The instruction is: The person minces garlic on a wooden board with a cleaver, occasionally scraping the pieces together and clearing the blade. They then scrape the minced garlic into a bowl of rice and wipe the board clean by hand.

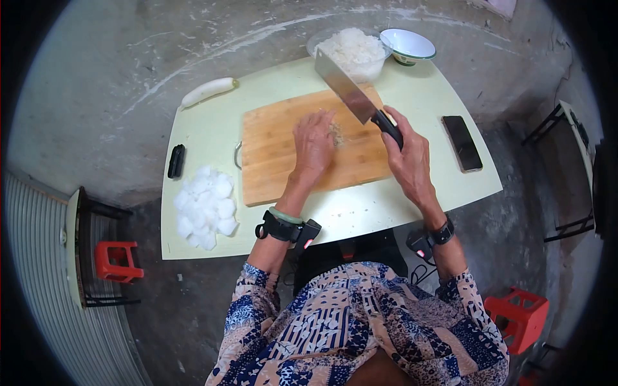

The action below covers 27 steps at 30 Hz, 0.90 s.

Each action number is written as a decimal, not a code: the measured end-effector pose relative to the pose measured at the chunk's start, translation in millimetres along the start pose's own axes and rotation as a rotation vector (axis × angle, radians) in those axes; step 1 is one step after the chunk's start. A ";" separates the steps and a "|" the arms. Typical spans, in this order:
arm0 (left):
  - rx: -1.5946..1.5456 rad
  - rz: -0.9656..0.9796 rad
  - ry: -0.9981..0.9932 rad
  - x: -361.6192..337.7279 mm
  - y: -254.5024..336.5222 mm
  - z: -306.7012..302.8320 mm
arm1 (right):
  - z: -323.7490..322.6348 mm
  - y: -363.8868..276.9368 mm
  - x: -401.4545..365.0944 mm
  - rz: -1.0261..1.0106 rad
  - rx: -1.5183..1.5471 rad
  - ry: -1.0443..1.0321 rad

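Observation:
My right hand (409, 154) is wrapped round the black handle of a cleaver (347, 90). The broad blade is raised over the far right part of a wooden cutting board (270, 145), pointing away to the upper left. My left hand (313, 141) rests on the board, cupped with the palm down and the fingers pointing away from me. Against its right side lie small chopped bits (337, 133), pale brown and too fine to name. The undersides of the left fingers are hidden.
Behind the board stand a clear bowl of white shreds (354, 55) and a white bowl (409, 45). A white radish (209, 92), a small black object (176, 161) and white round slices (205, 209) lie left. A phone (461, 143) lies right. Red stools (518, 318) stand below.

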<state>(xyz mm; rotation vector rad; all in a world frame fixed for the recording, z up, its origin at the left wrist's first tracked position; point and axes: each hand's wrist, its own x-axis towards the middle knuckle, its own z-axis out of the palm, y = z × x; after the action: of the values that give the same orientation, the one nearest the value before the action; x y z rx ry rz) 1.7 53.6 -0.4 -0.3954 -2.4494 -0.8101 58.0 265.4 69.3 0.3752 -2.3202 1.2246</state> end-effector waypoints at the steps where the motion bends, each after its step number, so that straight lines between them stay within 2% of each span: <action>1: 0.178 0.069 0.145 -3.2 5.2 6.6 | -3.3 1.7 -4.6 0.002 -0.001 0.001; 2: 0.357 0.138 0.290 -5.2 7.3 10.8 | -6.8 3.7 -9.3 -0.055 -0.077 -0.018; 3: 0.356 0.140 0.290 -4.5 3.6 9.3 | -9.4 4.6 -13.1 -0.113 -0.153 -0.033; 5: 0.076 -0.057 -0.049 -0.4 0.5 -2.4 | -12.7 4.5 -22.1 -0.108 -0.218 -0.044; 6: 0.076 -0.056 -0.052 -1.2 3.1 -4.4 | -13.0 5.1 -25.6 -0.104 -0.280 -0.060; 7: 0.148 0.013 -0.022 -1.9 8.7 -9.0 | -11.6 7.0 -26.6 -0.100 -0.279 -0.060; 9: 0.220 0.092 0.001 -2.0 10.9 -9.9 | -7.8 12.1 -28.3 -0.134 -0.492 -0.128; 11: 0.280 0.172 0.196 -0.1 6.3 -9.2 | -2.5 14.6 -31.7 -0.164 -0.522 -0.142; 12: 0.281 0.183 0.196 1.0 4.3 -9.3 | -0.9 14.6 -30.3 -0.204 -0.554 -0.162; 14: 0.090 -0.077 0.137 -1.2 20.0 -24.9 | 0.5 10.3 -33.5 -0.201 -0.521 -0.193; 18: 0.006 -0.171 0.171 -10.9 30.2 -36.2 | -4.8 -3.1 -37.4 -0.164 -0.429 -0.233; 21: -0.167 -0.276 0.110 -22.9 40.4 -41.1 | 4.1 -12.2 -42.7 -0.161 -0.378 -0.159; 23: -0.520 -0.456 0.033 -27.0 56.2 -44.7 | 14.3 -16.5 -43.5 -0.175 -0.351 -0.098; 24: -0.520 -0.454 0.029 -27.0 65.5 -47.9 | 21.3 -17.9 -45.4 -0.206 -0.316 -0.071; 26: -1.174 -0.669 -0.121 -26.5 82.4 -56.4 | 32.8 -25.6 -51.7 -0.210 -0.253 -0.095; 27: -1.173 -0.672 -0.119 -28.5 77.3 -53.3 | 35.5 -32.4 -53.4 -0.210 -0.252 -0.099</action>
<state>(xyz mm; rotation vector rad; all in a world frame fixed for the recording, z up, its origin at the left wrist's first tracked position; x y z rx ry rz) 78.3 77.6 55.9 0.0277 -1.9144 -2.5359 107.3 218.6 46.2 0.5833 -2.4095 0.8205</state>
